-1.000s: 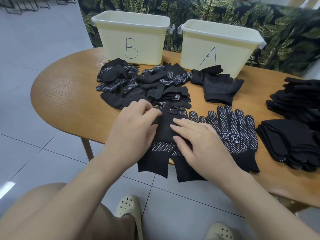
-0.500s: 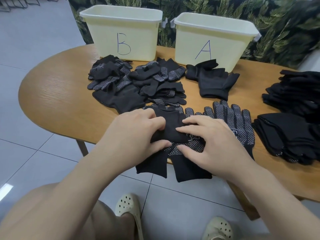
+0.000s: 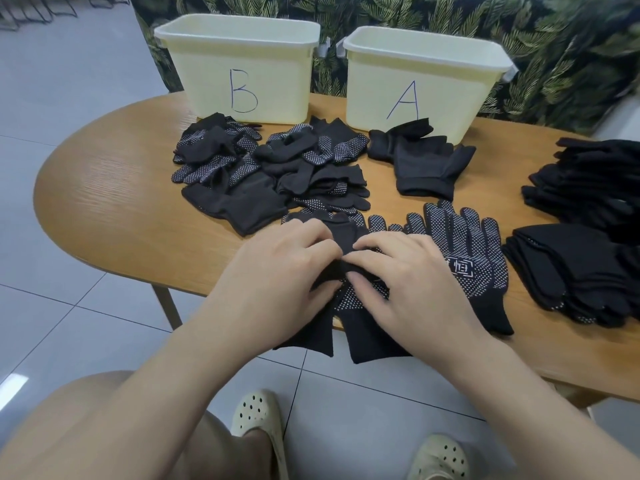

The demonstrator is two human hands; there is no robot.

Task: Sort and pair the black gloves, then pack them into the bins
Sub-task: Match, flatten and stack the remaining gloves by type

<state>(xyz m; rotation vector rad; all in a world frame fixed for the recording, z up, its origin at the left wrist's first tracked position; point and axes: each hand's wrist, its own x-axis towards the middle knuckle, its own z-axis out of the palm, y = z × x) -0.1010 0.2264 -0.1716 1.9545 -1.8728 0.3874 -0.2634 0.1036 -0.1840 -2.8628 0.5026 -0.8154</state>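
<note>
Both hands had closed in since half a second before: the left hand (image 3: pixel 277 271) and right hand (image 3: pixel 415 282) pinched the folded black dotted-grip knit glove pair (image 3: pixel 346 237) at frame centre, fingers curled and thumbs tucked under, apparently to hold the fold together. Right of them lay a flat dotted glove (image 3: pixel 464 251); above, loose glove heaps (image 3: pixel 270 168). Pale yellow plastic bins B (image 3: pixel 242 71) and A (image 3: pixel 415 81) stood along the oval wooden table's (image 3: pixel 104 202) upper edge.

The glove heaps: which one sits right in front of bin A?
The small plain black heap, with no white dots showing; the two dotted heaps lie nearer bin B.
</note>
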